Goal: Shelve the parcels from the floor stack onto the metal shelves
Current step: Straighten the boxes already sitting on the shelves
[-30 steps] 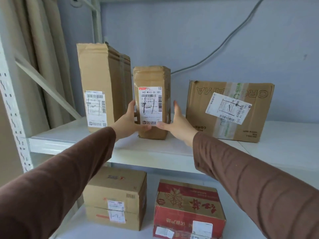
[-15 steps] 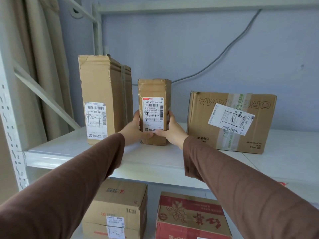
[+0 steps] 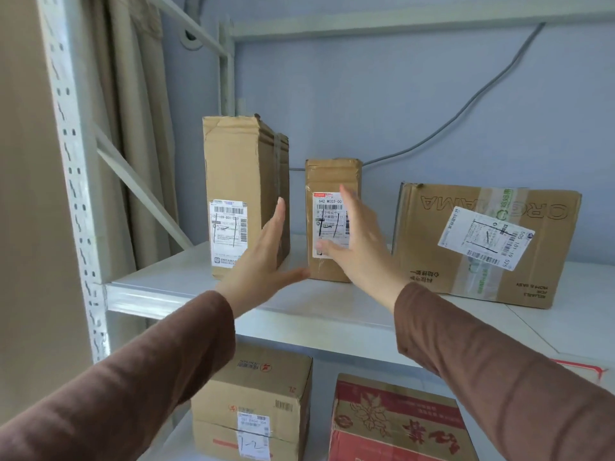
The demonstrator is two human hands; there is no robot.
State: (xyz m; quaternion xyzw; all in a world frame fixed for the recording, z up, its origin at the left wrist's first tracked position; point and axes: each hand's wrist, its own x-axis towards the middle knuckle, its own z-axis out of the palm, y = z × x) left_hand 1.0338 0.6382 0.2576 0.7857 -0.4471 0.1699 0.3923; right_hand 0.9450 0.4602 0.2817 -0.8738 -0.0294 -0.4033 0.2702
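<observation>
parcel point(image 3: 332, 221) upright on shelf point(image 3: 332, 311), hands open.

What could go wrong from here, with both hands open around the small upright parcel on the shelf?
1. The small parcel stands tall on a narrow base; a brush from the right hand in front of its label could tip it.
2. The left thumb tip is at its lower corner; the left hand could nudge it askew.
3. The tall parcel beside it is also upright and might topple if bumped.
</observation>
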